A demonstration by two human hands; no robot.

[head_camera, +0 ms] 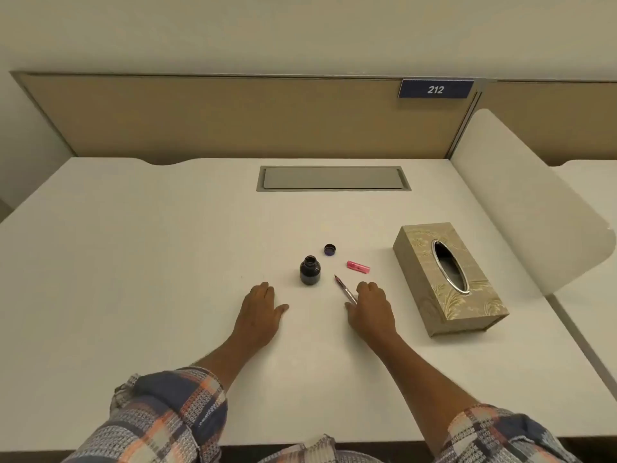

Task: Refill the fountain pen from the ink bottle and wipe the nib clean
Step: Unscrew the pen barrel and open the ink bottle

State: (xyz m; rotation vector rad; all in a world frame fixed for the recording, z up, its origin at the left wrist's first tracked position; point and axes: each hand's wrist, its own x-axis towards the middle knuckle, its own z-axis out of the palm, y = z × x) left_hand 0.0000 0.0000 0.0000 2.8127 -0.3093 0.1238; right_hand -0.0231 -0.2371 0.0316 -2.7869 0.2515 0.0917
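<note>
1. White desk [167,245] in a study carrel, with a beige partition [233,118] behind and a plate [435,89] reading 212. A grey cable hatch [334,178] is set into the far half.
2. Ink bottle [310,270]: upright at centre, mouth open, dark ink inside. Its screw cap [330,249] lies just behind it to the right, apart from it.
3. Fountain pen [344,287]: uncapped, lying on the desk right of the bottle, nib [335,277] pointing away and towards the bottle. The pink pen cap [358,266] lies near it.
4. Left hand [262,305]: flat on the desk, fingers together, thumb out, just left of the bottle and not touching it.
5. Right hand [370,305]: knuckles up, fingers bent down at the pen's rear end. I cannot tell whether it is pinching the barrel or merely touching it.
6. Tissue box [417,248]: right of the pen, no tissue showing at the slot.
7. Judgement: the bottle is open and ready, and filling has not begun.
8. Risks:
   - The bottle is unsteadied, so a knock from the pen or either hand on the way in could tip it and spill ink.
   - The nib could hit the glass rim and get bent.
   - A loaded nib could drip on the desk on its way to the tissues, since none is pulled ready.
</note>
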